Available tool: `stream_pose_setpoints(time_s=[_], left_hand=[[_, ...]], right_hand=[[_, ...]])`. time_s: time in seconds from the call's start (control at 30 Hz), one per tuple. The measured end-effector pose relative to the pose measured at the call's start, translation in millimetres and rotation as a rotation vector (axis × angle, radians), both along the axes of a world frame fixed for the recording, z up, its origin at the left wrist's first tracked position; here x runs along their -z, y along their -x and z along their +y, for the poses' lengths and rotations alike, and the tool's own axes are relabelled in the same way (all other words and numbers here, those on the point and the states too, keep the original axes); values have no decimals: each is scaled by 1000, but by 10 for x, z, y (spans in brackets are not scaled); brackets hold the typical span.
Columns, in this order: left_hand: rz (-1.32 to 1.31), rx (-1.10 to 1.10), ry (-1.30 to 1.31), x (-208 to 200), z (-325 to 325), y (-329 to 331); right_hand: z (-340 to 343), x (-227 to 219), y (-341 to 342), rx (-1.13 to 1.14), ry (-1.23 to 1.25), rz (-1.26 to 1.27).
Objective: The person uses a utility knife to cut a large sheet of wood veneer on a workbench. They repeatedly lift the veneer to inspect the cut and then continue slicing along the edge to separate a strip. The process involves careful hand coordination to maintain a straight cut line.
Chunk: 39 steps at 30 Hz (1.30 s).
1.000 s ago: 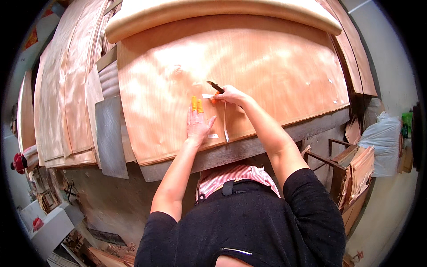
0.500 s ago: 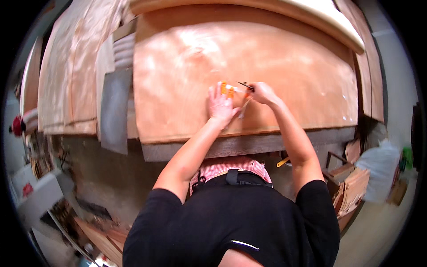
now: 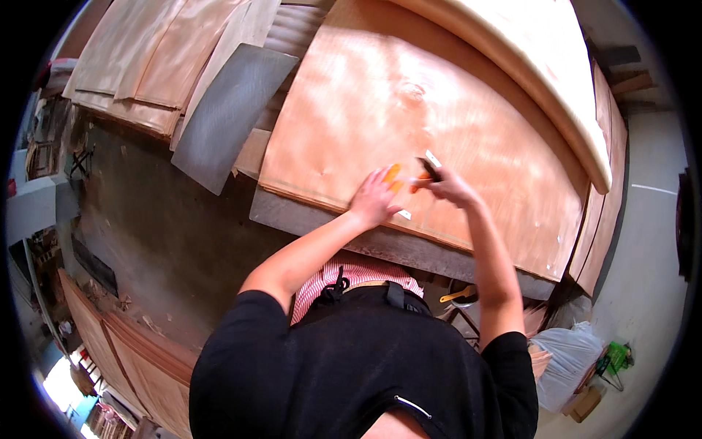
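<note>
My left hand (image 3: 373, 197) lies flat on a reddish-tan wood veneer sheet (image 3: 351, 110), close to its near edge, with fingers stretched out. Two of its fingers seem to wear orange covers. By the thumb is a short white strip (image 3: 404, 214). My right hand (image 3: 455, 189), just to the right, is closed round a narrow dark tool (image 3: 429, 169); blur hides its exact kind. Orange also shows at the right fingertips. A second white strip (image 3: 433, 158) sits beyond the tool's tip.
A rolled sheet edge (image 3: 526, 80) curves along the far side. To the left, a grey board (image 3: 230, 117) leans by stacked veneer (image 3: 150, 66). Under the near edge runs a dark grey ledge (image 3: 292, 217). A yellow-handled tool (image 3: 457, 295) and a clear plastic bag (image 3: 570, 358) are lower right.
My view has turned, so the veneer now slants down to the right. The right hand is still round the dark tool, now nearer the white strip. My left hand stays flat on the sheet.
</note>
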<state>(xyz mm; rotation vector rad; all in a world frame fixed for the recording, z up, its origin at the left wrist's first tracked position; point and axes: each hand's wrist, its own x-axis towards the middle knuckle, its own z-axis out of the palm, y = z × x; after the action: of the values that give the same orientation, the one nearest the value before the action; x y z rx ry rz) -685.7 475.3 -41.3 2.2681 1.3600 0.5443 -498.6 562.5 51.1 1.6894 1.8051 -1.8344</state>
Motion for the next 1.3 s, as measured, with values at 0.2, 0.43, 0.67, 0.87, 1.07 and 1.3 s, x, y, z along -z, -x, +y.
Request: stream_pose_setpoints(time_s=[0.2,0.43,0.67,0.87,1.07,1.3], left_hand=[[4,-230,76,-265,-808,1010],[-106,-426,-100,-305,-737,1494],[156,-391,57,-178,-596,1427],[241,-381,61,-202,-608,1402],[356,-347,110,-284,-521,1387],[338,-340,78,-388,-490,1391]], right_hand=[[-307,395,1423,43,100,265],[-295,882,1939,102,132,32],[-283,645,1866,60,178,61],[-354,555,1621,82,144,77],[-173,421,1709,-456,-464,-266],[368,322,1528,-172,-125,-40]])
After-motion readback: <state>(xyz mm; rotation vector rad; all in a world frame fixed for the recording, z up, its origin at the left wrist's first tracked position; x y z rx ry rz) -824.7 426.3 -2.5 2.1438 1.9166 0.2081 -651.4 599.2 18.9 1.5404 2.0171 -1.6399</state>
